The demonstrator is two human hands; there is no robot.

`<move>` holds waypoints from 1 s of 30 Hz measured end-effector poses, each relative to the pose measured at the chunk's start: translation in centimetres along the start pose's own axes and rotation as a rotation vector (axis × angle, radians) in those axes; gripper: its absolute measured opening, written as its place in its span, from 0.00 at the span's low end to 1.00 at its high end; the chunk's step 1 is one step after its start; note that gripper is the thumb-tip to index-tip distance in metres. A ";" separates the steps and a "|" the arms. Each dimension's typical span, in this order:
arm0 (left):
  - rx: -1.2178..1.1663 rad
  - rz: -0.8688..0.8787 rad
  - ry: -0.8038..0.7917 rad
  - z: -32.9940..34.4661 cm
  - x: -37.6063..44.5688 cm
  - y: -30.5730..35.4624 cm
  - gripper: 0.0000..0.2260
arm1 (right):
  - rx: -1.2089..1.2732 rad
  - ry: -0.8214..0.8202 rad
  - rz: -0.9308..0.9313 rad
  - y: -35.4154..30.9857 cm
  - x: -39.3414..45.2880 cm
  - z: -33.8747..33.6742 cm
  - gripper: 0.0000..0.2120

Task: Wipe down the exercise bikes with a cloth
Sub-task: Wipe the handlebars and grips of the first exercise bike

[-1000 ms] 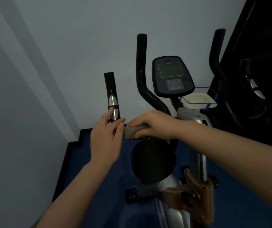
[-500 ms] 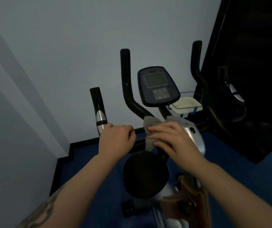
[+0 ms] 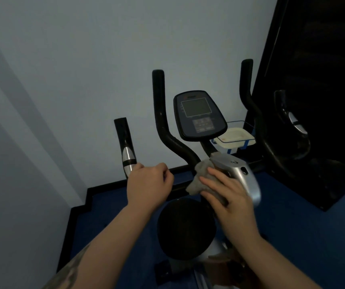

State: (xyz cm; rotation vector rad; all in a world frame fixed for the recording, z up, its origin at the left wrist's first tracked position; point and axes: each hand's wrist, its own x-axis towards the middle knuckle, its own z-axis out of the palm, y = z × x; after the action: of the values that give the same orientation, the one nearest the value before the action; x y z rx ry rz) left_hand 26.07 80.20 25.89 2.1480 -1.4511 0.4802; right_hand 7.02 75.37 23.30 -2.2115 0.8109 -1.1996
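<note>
An exercise bike stands before me, with a dark console (image 3: 198, 115), black handlebars (image 3: 161, 126) and a silver stem cover (image 3: 240, 174). My right hand (image 3: 228, 195) presses a grey cloth (image 3: 198, 178) against the bar junction beside the silver cover. My left hand (image 3: 148, 184) is closed around the lower left handlebar, just below its chrome-banded grip (image 3: 125, 149). The black round flywheel cover (image 3: 186, 228) sits below both hands.
A pale wall rises close behind the bike, with a black skirting (image 3: 79, 209) along the blue floor (image 3: 305, 236). A white tray in a blue holder (image 3: 234, 138) sits behind the console. A large dark machine (image 3: 313, 101) fills the right side.
My right hand has carried the cloth from the left bar toward the stem and silver cover. My left hand closed onto the lower left handlebar. The view has tilted downward.
</note>
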 end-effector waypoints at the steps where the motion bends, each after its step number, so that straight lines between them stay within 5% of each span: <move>1: -0.005 -0.007 -0.008 0.1 0.0 0.0 0.09 | -0.049 -0.012 -0.021 0.0 0.7 0.0 0.16; 7: -0.014 -0.015 -0.037 0.1 0.0 -0.1 0.10 | -0.011 -0.100 0.039 -1.8 8.7 2.6 0.15; 12: -0.076 0.009 0.024 0.1 -0.3 -0.4 0.09 | -0.054 -0.047 0.053 -0.7 4.7 1.6 0.19; 21: -0.091 0.014 0.096 0.5 -0.7 -0.8 0.09 | -0.101 -0.167 -0.075 -1.8 9.3 3.1 0.14; 25: -0.337 0.015 0.190 -0.4 -1.5 -1.4 0.06 | -0.100 -0.221 -0.216 -0.3 7.4 0.7 0.15; 30: -0.483 -0.315 0.365 -1.5 -4.3 -2.5 0.13 | -0.179 -0.364 -0.367 -0.9 8.3 -0.7 0.15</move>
State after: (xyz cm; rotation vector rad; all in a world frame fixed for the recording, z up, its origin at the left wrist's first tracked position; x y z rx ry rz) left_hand 26.78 85.12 24.26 1.7437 -0.8956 0.3381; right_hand 10.25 70.10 28.94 -2.7036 0.3866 -0.8557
